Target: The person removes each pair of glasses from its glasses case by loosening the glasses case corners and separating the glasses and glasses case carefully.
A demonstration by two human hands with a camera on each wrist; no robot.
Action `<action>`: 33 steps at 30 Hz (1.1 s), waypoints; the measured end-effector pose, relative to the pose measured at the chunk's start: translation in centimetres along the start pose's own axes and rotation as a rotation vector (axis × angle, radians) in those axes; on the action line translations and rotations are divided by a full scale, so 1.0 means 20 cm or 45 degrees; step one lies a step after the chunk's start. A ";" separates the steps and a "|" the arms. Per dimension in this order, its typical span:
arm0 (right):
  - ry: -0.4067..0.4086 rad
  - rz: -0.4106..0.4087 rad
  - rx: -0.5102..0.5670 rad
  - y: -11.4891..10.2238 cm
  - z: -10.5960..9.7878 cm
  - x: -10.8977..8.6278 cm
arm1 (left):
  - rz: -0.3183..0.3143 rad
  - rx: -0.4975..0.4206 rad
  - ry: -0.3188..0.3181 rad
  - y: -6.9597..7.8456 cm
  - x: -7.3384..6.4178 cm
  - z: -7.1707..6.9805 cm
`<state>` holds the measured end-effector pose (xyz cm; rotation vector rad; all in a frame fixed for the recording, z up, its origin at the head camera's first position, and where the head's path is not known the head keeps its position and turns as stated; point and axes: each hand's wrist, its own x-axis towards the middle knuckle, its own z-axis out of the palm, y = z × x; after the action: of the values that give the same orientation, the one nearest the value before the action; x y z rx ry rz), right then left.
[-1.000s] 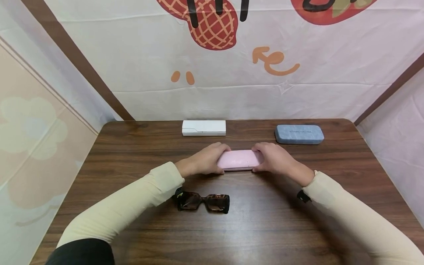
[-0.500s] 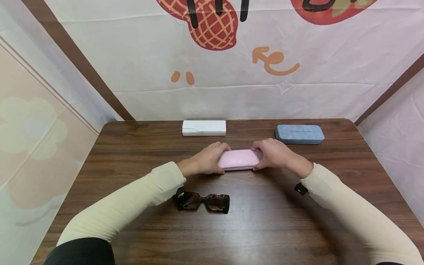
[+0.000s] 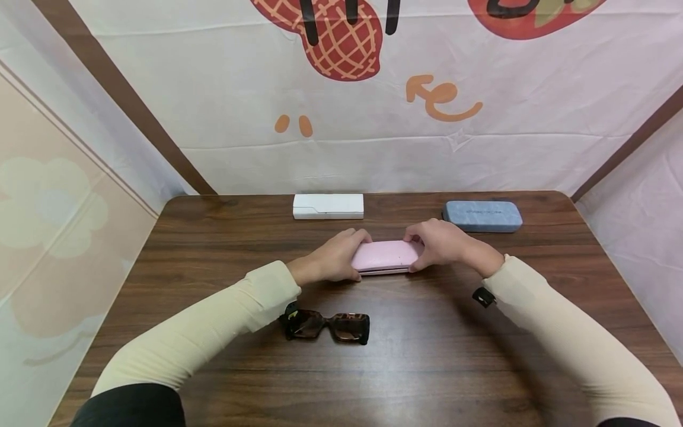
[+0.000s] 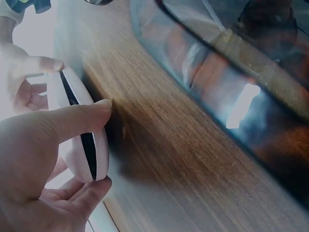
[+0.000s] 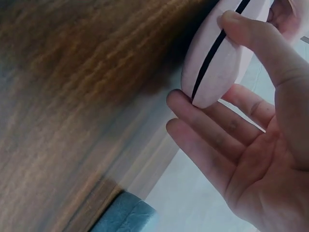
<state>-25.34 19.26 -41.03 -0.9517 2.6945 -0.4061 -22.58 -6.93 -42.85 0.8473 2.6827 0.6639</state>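
**Both your hands grip a pink glasses case, its seam parted**

You hold the pink glasses case (image 3: 385, 255) between your two hands, near the middle of the dark wood-grain table (image 3: 427, 362). Your left hand (image 3: 337, 258) grips its left end and your right hand (image 3: 440, 242) pinches its right end, each thumb on the side toward you. In both wrist views a narrow dark gap (image 4: 89, 150) runs along the seam between the two shells, and each of your thumbs lies across it. You can't tell from these views whether the case sits on the tabletop or slightly above it.

Nearer to you, tortoiseshell sunglasses (image 3: 326, 323) lie with their dark lenses facing you, their left end beside the cuff of your left sleeve (image 3: 272, 287). Behind the case, at the table's far edge, stand a white case (image 3: 328, 207), a little to the left, and a blue glasses case (image 3: 482, 216), to the right, just past your right hand. A black device (image 3: 484, 297) is at the cuff of your right sleeve (image 3: 565, 344). A white printed cloth (image 3: 341, 163) hangs behind the table.
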 end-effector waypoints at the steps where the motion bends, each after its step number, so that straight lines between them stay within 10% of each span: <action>1: -0.009 -0.002 0.006 0.00 0.00 0.00 | -0.001 0.000 0.001 0.00 0.00 0.00; 33: -0.430 0.034 0.450 0.11 -0.14 0.15 | -0.093 -0.050 -0.051 0.01 0.02 -0.01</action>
<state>-29.88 19.52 -39.58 -0.7976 2.2335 -0.6284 -22.88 -6.67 -42.74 0.7407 2.6417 0.6732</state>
